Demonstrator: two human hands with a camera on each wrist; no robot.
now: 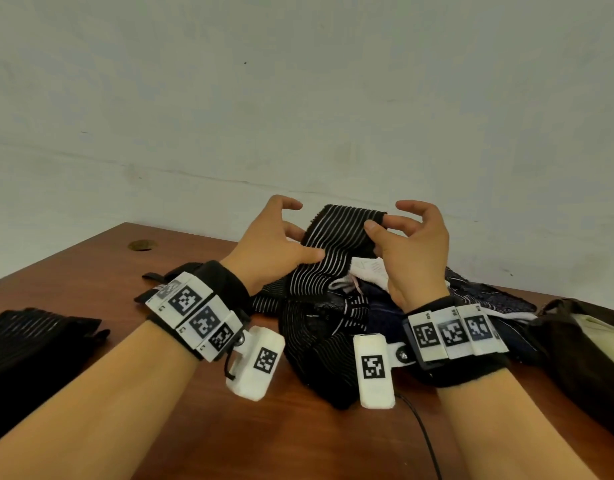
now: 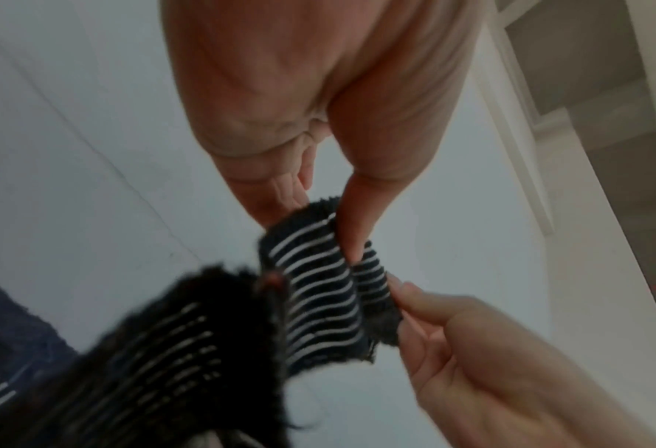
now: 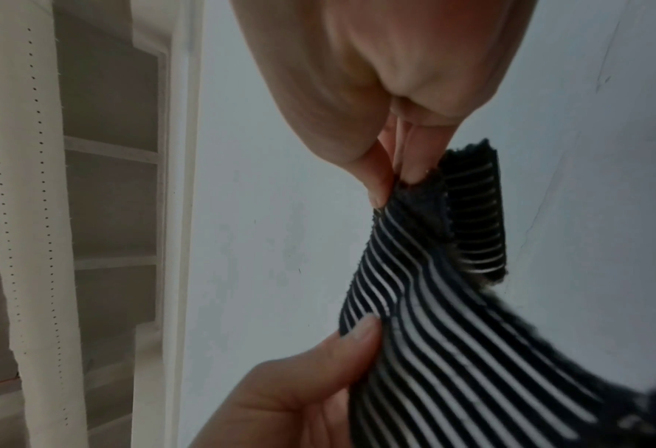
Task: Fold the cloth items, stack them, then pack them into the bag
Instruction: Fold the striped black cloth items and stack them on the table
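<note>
A black cloth with thin white stripes (image 1: 340, 233) is lifted above a heap of dark and white cloths (image 1: 333, 327) in the middle of the table. My left hand (image 1: 307, 242) pinches its left edge between thumb and fingers. My right hand (image 1: 376, 230) pinches the upper right corner. In the left wrist view the left hand (image 2: 318, 224) pinches the striped cloth (image 2: 318, 297). The right wrist view shows the right hand (image 3: 391, 185) pinching the cloth's edge (image 3: 452, 333). A folded black striped cloth (image 1: 39, 337) lies at the left. A dark brown bag (image 1: 582, 341) sits at the right.
The brown wooden table (image 1: 91, 271) has a round hole (image 1: 141, 244) near its far left corner and stands against a pale wall. A black cable (image 1: 426, 438) runs off the front edge. Bare wood shows between the folded cloth and the heap.
</note>
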